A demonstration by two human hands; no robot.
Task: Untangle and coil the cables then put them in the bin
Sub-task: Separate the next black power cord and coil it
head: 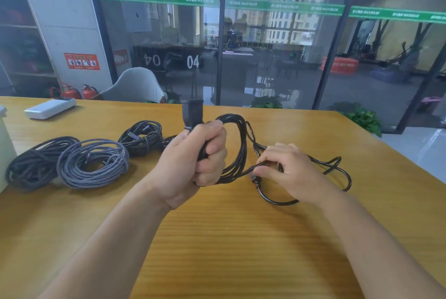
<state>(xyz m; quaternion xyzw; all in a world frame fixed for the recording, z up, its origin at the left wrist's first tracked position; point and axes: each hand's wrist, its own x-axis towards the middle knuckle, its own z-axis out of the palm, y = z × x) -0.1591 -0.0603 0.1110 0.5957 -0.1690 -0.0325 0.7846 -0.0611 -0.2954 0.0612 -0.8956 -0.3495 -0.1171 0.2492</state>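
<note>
— Glass walls and a gym floor behind, and up front a wooden table (217, 238) carrying the whole job. What do you make of the head view?

— Coiling is under way. The left hand (193, 161) has its grip curled tight round a bunch of loops of the black cable (237, 144), with the plug end (194, 112) sticking up above the fist. The right hand (289, 170) pinches a strand of that same cable between thumb and fingertips, at about three o'clock from the left fist.

— And the rest of it?

— Loose tail (337, 170) lies on the table beyond the right hand, looped on itself. Three finished coils sit at nine o'clock: a dark one (33, 163), a grey braided one (94, 161), a small black one (142, 136).

— Bin?

— Possibly the pale thing at the left edge; I cannot tell.

— Next move?

— By my reckoning, feed the pinched strand up into the left fist as another loop, shaking out that twisted tail as it comes.
</note>
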